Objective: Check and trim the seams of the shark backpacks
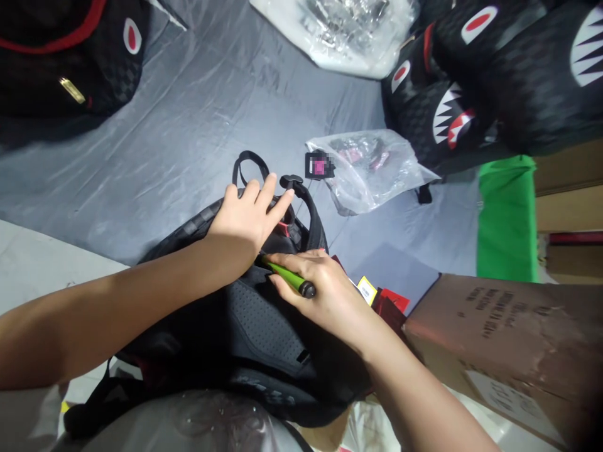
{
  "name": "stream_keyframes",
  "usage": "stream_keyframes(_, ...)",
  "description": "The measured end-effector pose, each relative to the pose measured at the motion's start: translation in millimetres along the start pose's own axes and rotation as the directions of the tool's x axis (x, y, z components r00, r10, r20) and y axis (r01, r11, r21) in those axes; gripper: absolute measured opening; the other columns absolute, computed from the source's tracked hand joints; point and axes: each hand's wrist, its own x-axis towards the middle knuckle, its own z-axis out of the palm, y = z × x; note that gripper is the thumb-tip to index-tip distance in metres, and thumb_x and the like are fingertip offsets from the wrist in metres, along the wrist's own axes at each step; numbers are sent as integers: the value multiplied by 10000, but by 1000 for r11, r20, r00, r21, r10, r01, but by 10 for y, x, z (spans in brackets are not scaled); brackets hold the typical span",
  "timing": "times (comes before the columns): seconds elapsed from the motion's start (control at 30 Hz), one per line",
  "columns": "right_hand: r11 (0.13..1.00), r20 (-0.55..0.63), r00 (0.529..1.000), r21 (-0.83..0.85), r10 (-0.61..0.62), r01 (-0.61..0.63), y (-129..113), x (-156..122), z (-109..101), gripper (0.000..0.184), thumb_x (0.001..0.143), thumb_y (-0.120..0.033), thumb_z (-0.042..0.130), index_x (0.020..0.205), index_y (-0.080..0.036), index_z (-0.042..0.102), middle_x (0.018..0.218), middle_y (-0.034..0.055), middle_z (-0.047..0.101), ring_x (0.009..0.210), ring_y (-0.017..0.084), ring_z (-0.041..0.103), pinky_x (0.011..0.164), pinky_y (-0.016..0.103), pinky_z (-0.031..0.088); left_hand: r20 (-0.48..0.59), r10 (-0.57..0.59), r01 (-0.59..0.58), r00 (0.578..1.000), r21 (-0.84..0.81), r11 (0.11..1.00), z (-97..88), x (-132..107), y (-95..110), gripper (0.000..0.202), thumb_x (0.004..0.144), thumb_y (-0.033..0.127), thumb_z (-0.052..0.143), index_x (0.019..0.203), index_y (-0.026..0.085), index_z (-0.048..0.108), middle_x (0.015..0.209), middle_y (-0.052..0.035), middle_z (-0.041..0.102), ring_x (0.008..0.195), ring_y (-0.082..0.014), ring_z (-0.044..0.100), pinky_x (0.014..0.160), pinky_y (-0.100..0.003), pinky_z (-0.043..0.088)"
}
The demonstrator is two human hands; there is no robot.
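The green tool (289,276), gripped by the fingers of the right hand (327,285) at the black backpack (266,320), could skid if the left hand (247,210), fingers spread, steadies the bag poorly.

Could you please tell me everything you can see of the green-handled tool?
The green-handled tool has a slim, bright green, slightly glossy handle with a rounded black end cap. The right hand grips it at a slant over the black backpack, cap toward the lower right of the view. Its tip is hidden, so its type is unclear.
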Motion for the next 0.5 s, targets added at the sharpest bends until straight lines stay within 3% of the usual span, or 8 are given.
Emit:
stream_keyframes(0.1,999,-9,1000,-38,22,-23,-4,-15,17,206,913,-236,625,1093,-231,726,919,46,792,794,219,736,856,391,498,-30,-5,4,1000,-18,1000,18,2,-3,864,895,361,639,1600,273,148,1675,-134,129,1412,-364,321,1045,-502,354)
stream_keyframes(0.3,998,-76,995,-20,65,-67,-17,-65,59,211,902,-236,646,1098,-248,723,1013,42,782,924,237,723,898,422,491,-29,7,-8,1000,-42,999,36,8,-13,858,892,334,617,1602,254,141,1677,-141,117,1416,-383,312,1057,-523,340)
stream_keyframes(0.5,986,-124,982,102,143,-131,-33,-88,119,182,901,-251,658,1061,-251,742,1033,29,782,949,232,727,889,410,533,-21,13,-14,1000,-70,997,15,-2,-24,880,879,316,644,1601,242,147,1675,-154,107,1421,-385,302,1062,-518,337)
